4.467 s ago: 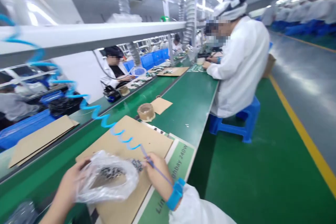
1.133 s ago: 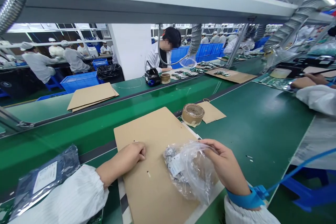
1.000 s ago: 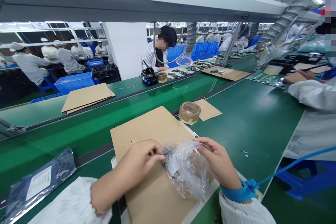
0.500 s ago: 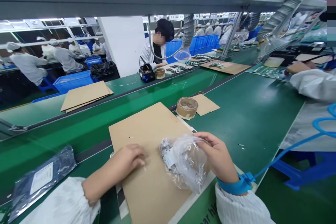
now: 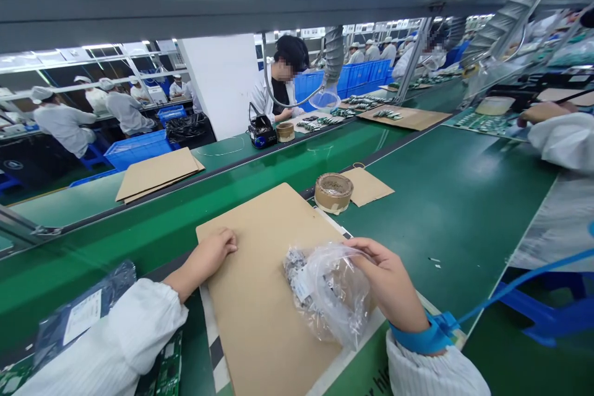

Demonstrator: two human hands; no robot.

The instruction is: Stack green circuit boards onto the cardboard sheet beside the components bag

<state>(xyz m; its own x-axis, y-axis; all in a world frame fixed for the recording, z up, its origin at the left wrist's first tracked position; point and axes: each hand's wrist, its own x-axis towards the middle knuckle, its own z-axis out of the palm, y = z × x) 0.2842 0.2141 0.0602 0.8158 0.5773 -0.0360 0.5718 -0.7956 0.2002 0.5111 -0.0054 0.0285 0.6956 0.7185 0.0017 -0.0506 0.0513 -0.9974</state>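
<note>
A clear plastic bag [image 5: 346,315] rests on a large sheet of cardboard [image 5: 271,334] in front of me. Small grey parts [image 5: 297,266] fill its left end, along with a white label. My right hand [image 5: 385,272], with a blue strap round the wrist, grips the bag's rim between thumb and fingers. Over the cardboard's upper left edge, my left hand [image 5: 214,253] is closed, its fingertips pressed together low on the sheet. Whatever they may pinch is hidden.
Beyond the cardboard stand a roll of tape [image 5: 333,193] and a smaller cardboard piece [image 5: 371,185]. A silvery labelled bag [image 5: 83,315] and green circuit boards [image 5: 169,365] lie left. A blue cord [image 5: 520,288] runs from my wrist. A co-worker's sleeve [image 5: 563,139] shows at right.
My left hand has moved up and left to the cardboard's edge, covering the spot where a tiny dark piece lay. My right hand keeps its grip on the bag.
</note>
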